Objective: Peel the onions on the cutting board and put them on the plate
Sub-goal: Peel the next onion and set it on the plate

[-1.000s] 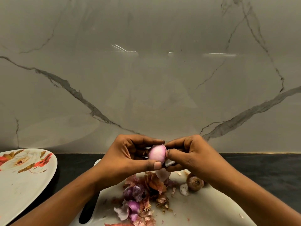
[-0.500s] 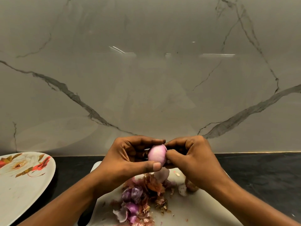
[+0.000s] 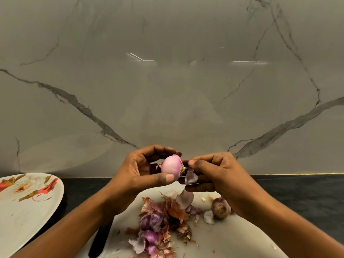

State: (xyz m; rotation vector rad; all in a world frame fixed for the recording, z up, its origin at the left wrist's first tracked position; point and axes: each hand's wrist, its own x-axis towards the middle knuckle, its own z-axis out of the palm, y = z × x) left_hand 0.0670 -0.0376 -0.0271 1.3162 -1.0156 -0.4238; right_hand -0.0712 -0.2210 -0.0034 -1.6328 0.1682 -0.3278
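Observation:
My left hand grips a small peeled pink onion between thumb and fingers, held in the air above the white cutting board. My right hand meets it from the right and pinches a pale flap of skin hanging at the onion's root end. A second small onion, still in its brown-purple skin, lies on the board under my right wrist. The flowered white plate sits at the far left and shows no onions on its visible part.
A heap of brown and purple peelings covers the board's middle. A dark elongated shape lies at the board's left edge under my left forearm. The dark counter runs right, ending at a marble wall.
The onion has been turned so its root end faces right. My right hand has drawn slightly away to the right, and a loose flap of skin now hangs between it and the onion.

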